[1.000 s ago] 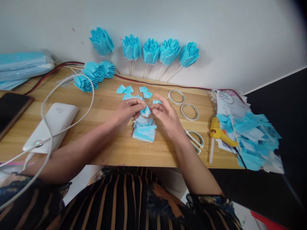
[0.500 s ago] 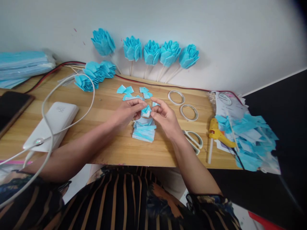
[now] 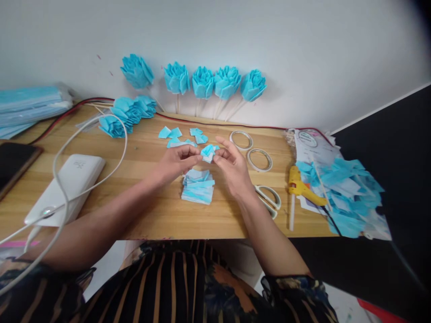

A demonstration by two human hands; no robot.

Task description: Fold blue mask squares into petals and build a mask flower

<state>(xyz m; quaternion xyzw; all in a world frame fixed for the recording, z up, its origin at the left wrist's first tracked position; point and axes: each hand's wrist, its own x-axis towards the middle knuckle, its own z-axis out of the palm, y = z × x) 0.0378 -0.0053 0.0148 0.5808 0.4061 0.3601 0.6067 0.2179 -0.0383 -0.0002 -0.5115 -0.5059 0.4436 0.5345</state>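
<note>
Between my two hands is a small folded piece of blue and white fabric [image 3: 208,153], its corners turned in. My left hand [image 3: 178,160] pinches its left edge with thumb and fingers. My right hand [image 3: 232,167] grips the right edge, the index finger raised and pointing away. Just below them on the table lies a stack of blue and white fabric pieces [image 3: 198,188]. Beyond the hands are several small folded pieces [image 3: 170,133], some partly hidden by my fingers.
Blue fabric flowers on sticks [image 3: 203,83] lean against the wall; more flowers [image 3: 124,114] lie at left. Two tape rolls [image 3: 259,160], scissors [image 3: 269,199], a yellow glue gun [image 3: 303,187] and fabric scraps [image 3: 350,188] are at right. A white power bank [image 3: 72,184] with a cable sits left.
The view has shifted slightly. The folded piece is now held more openly between both hands, its blue folds and white lower part showing more. Both hands still grip it.
</note>
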